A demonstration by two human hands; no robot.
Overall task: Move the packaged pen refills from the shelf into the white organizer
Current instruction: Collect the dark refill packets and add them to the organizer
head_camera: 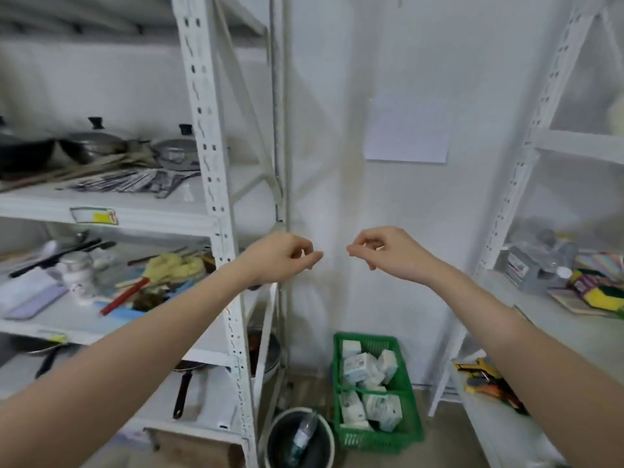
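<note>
Pen refills (135, 184), seemingly the fanned packets at nine o'clock, lie on the shelf (40, 201).
Our left hand (280, 256) and right hand (374, 249) hover curled, empty; reaching in, we could snag the wooden utensils (84, 167) beside them.

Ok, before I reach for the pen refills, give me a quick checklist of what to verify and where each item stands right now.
1. Left hand free: ok, fingers curled, holding nothing.
2. Right hand free: ok, also curled, holding nothing.
3. Refills found: cannot tell. Flat striped packs on the left shelf might be them, but they are too blurred.
4. Organizer in view: not ok, no white organizer shows.
5. Floor ahead free: not ok, a green basket and a bucket stand there by the wall.
</note>
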